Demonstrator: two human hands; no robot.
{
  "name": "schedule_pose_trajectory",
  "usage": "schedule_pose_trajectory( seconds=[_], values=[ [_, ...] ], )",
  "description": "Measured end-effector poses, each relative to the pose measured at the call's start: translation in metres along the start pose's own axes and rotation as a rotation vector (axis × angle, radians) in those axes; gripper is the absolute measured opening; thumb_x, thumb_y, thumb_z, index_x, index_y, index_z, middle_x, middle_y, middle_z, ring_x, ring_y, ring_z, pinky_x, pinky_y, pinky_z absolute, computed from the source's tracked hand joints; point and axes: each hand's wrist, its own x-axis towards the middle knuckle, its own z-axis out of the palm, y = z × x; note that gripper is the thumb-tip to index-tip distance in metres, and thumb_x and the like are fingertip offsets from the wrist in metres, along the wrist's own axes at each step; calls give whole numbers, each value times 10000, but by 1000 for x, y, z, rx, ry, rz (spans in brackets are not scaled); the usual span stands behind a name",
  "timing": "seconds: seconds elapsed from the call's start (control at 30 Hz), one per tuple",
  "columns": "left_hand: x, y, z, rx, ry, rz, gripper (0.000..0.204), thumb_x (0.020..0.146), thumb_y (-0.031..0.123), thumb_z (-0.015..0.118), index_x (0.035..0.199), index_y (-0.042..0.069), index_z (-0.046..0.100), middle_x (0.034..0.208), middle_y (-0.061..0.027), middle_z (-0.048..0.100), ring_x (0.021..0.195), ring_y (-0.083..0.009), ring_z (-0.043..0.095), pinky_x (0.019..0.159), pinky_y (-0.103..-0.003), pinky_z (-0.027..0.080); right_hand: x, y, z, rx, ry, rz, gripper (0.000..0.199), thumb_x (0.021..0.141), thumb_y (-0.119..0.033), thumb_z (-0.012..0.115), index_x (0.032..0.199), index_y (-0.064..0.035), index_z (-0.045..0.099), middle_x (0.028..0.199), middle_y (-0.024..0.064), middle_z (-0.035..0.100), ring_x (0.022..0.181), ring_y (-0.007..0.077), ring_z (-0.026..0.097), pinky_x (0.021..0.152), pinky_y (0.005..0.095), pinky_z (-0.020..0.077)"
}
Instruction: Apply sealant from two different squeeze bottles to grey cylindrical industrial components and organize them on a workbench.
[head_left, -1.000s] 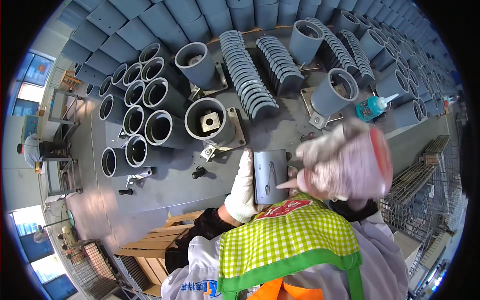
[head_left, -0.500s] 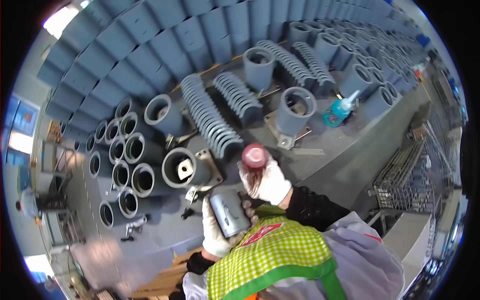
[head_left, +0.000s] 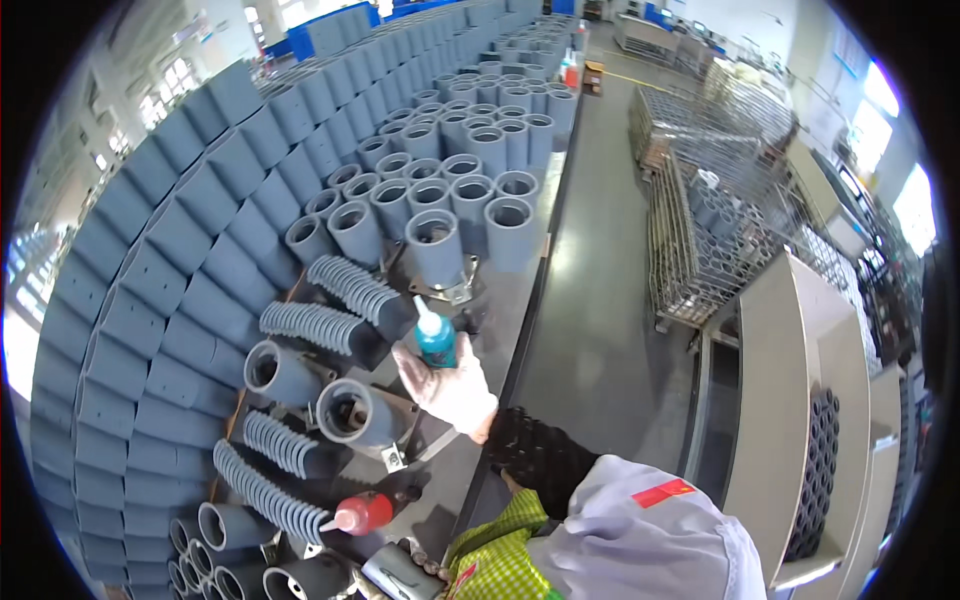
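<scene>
My white-gloved right hand (head_left: 452, 392) reaches over the bench, its thumb and fingers on both sides of a teal squeeze bottle (head_left: 436, 345) with a white nozzle. At the lower edge my left hand (head_left: 432, 570), partly out of view, holds a smooth grey metal cylinder (head_left: 398, 574). Between the two hands is a red squeeze bottle (head_left: 366, 512) with a pale nozzle, apart from both; whether it stands or lies I cannot tell. Near the teal bottle, a wide grey hollow cylinder (head_left: 355, 413) sits on a metal base plate.
Rows of curved grey segments (head_left: 270, 490) and many grey cylinders (head_left: 487, 150) cover the bench, with stacked grey blocks (head_left: 160, 310) walling its left side. Past the bench edge (head_left: 535, 310) runs an aisle (head_left: 600, 250) with wire cages (head_left: 700, 230) and a shelf unit (head_left: 770, 400).
My view has swung to the right. My right hand has let go of the red bottle, now on the bench, and has closed around the teal one. My left hand keeps the grey cylinder.
</scene>
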Motion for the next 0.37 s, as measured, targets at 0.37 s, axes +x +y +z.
schedule_pose_trajectory(
  seconds=[0.37],
  values=[
    [-11, 19, 38, -44, 74, -88, 747, 791, 724, 520, 1185, 90, 559, 984, -144, 647, 732, -287, 602, 661, -483, 485, -19, 62, -10, -269, 128, -49, 519, 914, -355, 579, 1290, -30, 432, 1193, 168, 562, 1123, 323, 565, 996, 519, 459]
  ],
)
